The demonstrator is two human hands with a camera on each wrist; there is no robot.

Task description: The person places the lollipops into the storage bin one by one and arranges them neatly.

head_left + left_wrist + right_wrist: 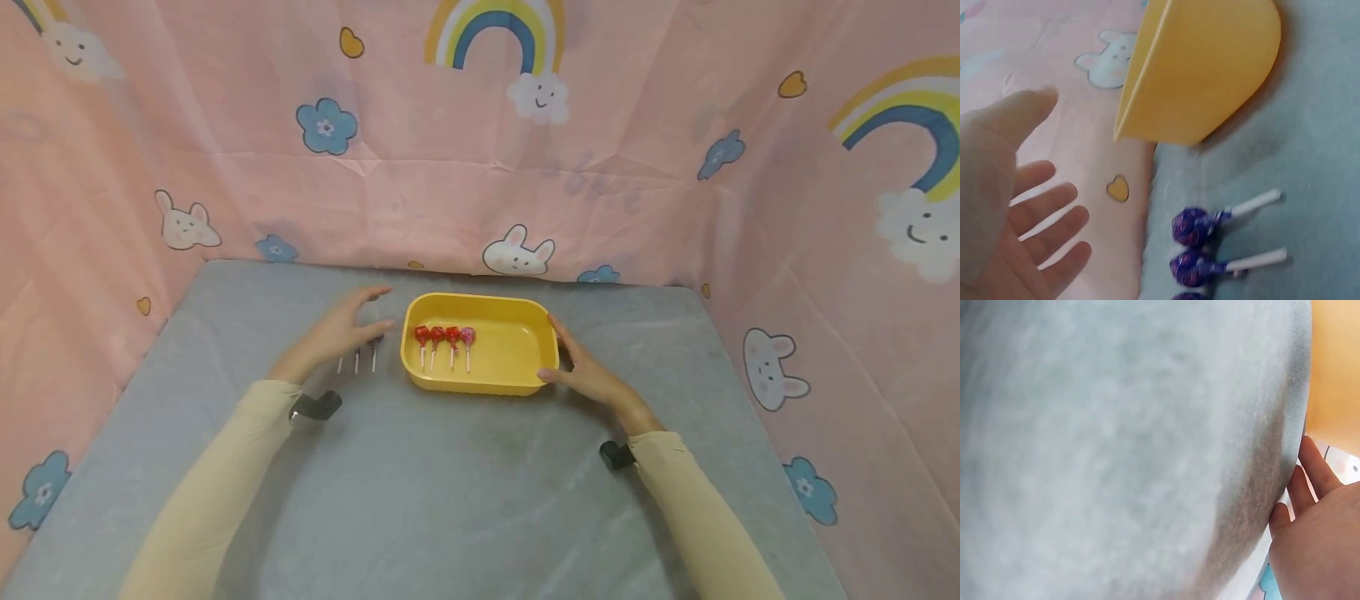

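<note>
A yellow plastic tray (495, 385) stands on the table with a row of lollipops along its left side, three in red wrappers (437, 335) and one in pink (468, 336). My right hand (588, 375) holds the tray's right end, thumb at the front corner and fingers toward the back. To the left, my left hand (337, 329) hovers with fingers spread and nothing in them. Below it in the head view, partly hidden, lie three purple lollipops; the left wrist view shows their wrapped heads (1192, 226) and white sticks (1257, 260).
A grey cloth covers the table (465, 500). Pink printed fabric (420, 200) hangs along the back and both sides. Dark wrist cameras (316, 406) are strapped below the hands.
</note>
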